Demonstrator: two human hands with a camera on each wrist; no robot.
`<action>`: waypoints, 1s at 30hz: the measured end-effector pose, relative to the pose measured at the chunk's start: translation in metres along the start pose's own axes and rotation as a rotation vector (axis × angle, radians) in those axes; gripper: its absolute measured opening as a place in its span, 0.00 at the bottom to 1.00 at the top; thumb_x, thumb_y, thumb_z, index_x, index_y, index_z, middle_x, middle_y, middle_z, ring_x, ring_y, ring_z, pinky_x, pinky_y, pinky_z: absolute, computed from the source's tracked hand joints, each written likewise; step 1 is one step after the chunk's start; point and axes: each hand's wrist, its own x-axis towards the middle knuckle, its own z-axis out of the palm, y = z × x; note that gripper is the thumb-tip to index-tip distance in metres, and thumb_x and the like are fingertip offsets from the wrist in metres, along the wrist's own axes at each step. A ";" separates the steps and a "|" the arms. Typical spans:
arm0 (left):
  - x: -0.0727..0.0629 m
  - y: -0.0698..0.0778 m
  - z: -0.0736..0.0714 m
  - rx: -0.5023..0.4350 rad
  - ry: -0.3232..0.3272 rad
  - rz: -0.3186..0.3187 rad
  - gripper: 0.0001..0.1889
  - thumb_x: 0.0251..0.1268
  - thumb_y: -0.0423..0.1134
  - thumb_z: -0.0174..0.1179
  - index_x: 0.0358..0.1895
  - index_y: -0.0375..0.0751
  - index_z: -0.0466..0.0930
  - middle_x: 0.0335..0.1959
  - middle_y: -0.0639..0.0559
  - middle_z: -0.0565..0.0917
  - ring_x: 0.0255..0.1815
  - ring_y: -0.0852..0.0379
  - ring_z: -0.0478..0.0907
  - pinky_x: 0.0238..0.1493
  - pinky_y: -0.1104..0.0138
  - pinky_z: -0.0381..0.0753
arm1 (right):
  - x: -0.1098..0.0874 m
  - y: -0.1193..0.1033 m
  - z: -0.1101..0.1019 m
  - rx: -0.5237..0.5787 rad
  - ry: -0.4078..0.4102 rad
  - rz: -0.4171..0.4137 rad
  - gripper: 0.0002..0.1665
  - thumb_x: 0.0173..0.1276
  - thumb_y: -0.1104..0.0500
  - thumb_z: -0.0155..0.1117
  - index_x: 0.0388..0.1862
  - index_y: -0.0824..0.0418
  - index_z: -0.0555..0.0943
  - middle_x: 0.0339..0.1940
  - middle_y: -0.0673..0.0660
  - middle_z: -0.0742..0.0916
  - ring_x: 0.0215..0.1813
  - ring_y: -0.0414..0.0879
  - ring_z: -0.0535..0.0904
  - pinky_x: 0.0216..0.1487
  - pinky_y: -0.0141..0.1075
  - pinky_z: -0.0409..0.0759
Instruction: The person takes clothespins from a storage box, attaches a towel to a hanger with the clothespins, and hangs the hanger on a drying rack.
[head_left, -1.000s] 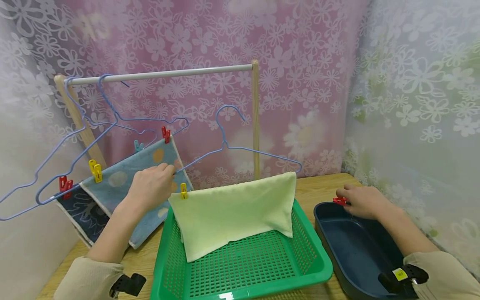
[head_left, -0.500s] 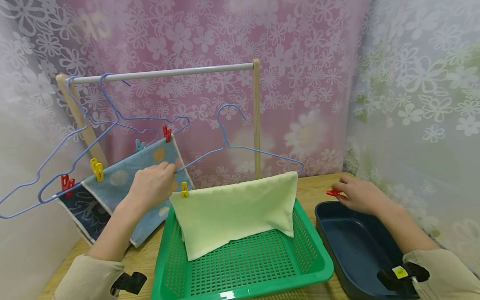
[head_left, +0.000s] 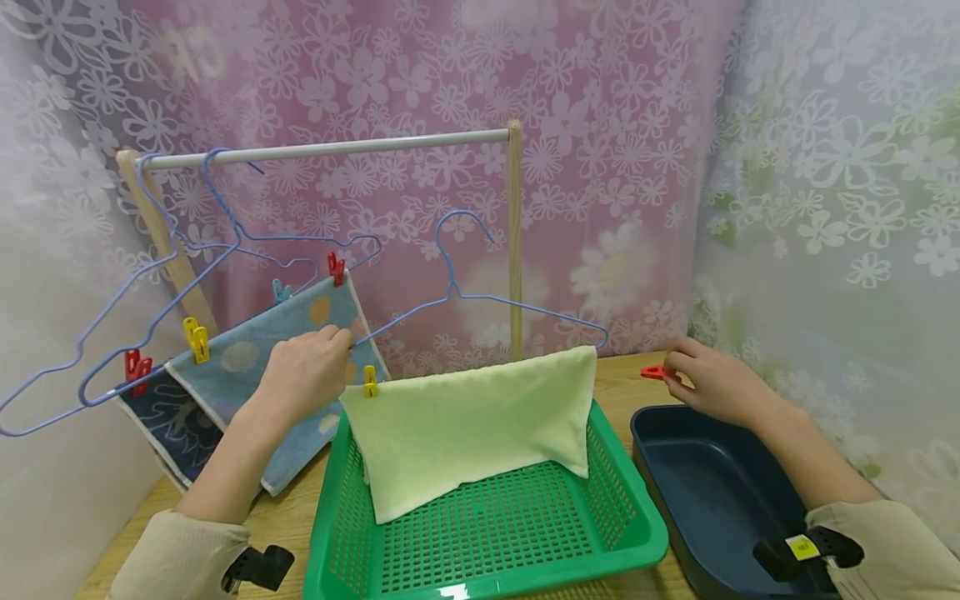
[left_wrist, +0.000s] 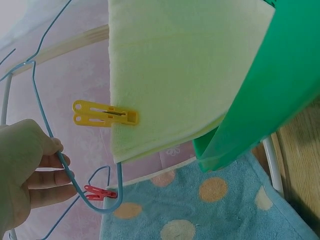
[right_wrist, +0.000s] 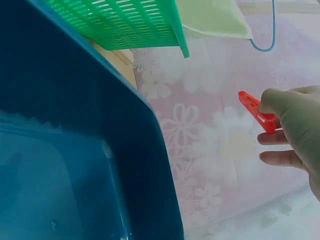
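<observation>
My left hand (head_left: 309, 372) grips the left end of a blue wire hanger (head_left: 453, 287). Over that hanger's lower bar hangs a pale yellow towel (head_left: 465, 425), above a green basket (head_left: 652, 542). A yellow clothespin (left_wrist: 105, 113) clips the towel near its left end; no clip shows at the right end. Between thumb and fingers my right hand (head_left: 716, 382) pinches a red clothespin (head_left: 653, 372). It is above the far rim of a dark blue basin (head_left: 720, 492), apart from the towel.
On the left, a rack with a metal rail (head_left: 337, 148) bears two more blue hangers. A light blue dotted towel (head_left: 247, 367) and a dark patterned towel (head_left: 176, 421) hang there, held by red, yellow and blue clips. Curtains stand behind and at the right.
My right hand has lifted the red clothespin from the basin's far rim and shifted slightly up and left. The left hand, hanger and yellow towel have stayed nearly still.
</observation>
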 end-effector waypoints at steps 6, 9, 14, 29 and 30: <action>0.000 0.001 0.000 0.003 0.008 0.006 0.08 0.59 0.28 0.55 0.24 0.39 0.69 0.16 0.54 0.63 0.13 0.58 0.55 0.14 0.68 0.53 | 0.005 -0.003 0.000 -0.006 0.074 -0.041 0.23 0.72 0.43 0.42 0.28 0.56 0.76 0.33 0.52 0.75 0.23 0.36 0.66 0.20 0.29 0.67; 0.000 0.001 0.001 0.004 0.014 0.008 0.08 0.59 0.28 0.55 0.24 0.39 0.69 0.16 0.54 0.62 0.13 0.58 0.54 0.14 0.68 0.53 | 0.008 -0.004 -0.001 0.000 0.128 -0.077 0.31 0.72 0.40 0.33 0.28 0.58 0.77 0.34 0.53 0.76 0.24 0.38 0.69 0.20 0.30 0.69; 0.000 0.000 0.002 0.008 0.013 0.007 0.08 0.58 0.28 0.56 0.24 0.39 0.70 0.16 0.54 0.63 0.13 0.58 0.55 0.14 0.68 0.54 | 0.013 -0.007 -0.002 0.017 0.179 -0.124 0.30 0.73 0.42 0.36 0.28 0.60 0.77 0.34 0.54 0.77 0.26 0.41 0.73 0.22 0.32 0.73; 0.000 0.003 0.000 0.027 0.050 0.036 0.06 0.54 0.26 0.57 0.26 0.38 0.71 0.17 0.53 0.66 0.13 0.58 0.56 0.13 0.68 0.54 | 0.019 -0.018 -0.009 0.163 0.213 -0.060 0.24 0.72 0.44 0.43 0.31 0.62 0.77 0.37 0.56 0.77 0.32 0.44 0.74 0.28 0.33 0.76; 0.000 0.002 0.000 0.029 0.048 0.036 0.06 0.54 0.26 0.57 0.26 0.38 0.71 0.17 0.53 0.65 0.13 0.58 0.56 0.13 0.68 0.54 | 0.020 -0.019 -0.010 0.185 0.229 -0.063 0.24 0.71 0.44 0.45 0.30 0.62 0.77 0.37 0.56 0.77 0.33 0.45 0.74 0.29 0.31 0.76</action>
